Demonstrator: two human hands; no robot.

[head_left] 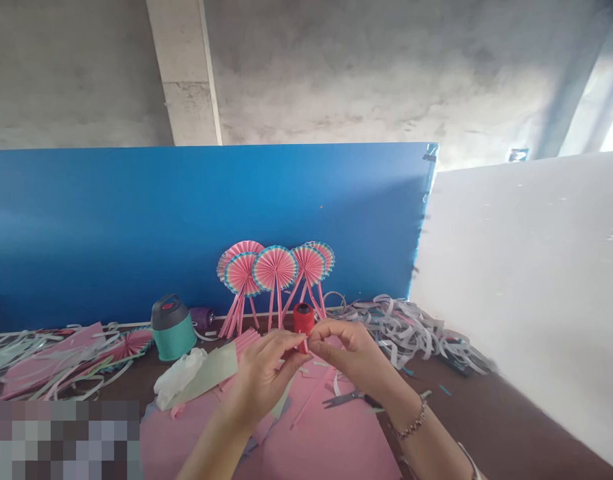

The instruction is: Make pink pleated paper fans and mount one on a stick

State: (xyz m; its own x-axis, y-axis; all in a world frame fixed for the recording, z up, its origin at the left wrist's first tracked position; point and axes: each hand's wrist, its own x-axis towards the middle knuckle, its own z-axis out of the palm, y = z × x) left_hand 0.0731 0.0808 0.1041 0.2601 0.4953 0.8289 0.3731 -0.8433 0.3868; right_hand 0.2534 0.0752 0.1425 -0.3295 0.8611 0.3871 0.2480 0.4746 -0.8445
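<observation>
My left hand (270,370) and my right hand (345,350) are raised close together over pink paper (331,440). The left thumb and fingers pinch a small pinkish-white piece, too small to make out fully. The right thumb and forefinger are pressed together beside it; what they hold is hidden. Just behind the fingertips stands a red spool (303,317). Scissors (342,400) lie below my right hand, their handles partly hidden. Several pleated pink paper rosettes with blue edges (275,269) lean on the blue panel on pink sticks.
A teal and grey container (172,330) stands at the left, with crumpled white plastic (180,379) before it. Curled white strips (406,330) pile up at the right. Pink sheets and strips (61,360) cover the far left. A blue panel (136,227) and white panel (526,267) border the table.
</observation>
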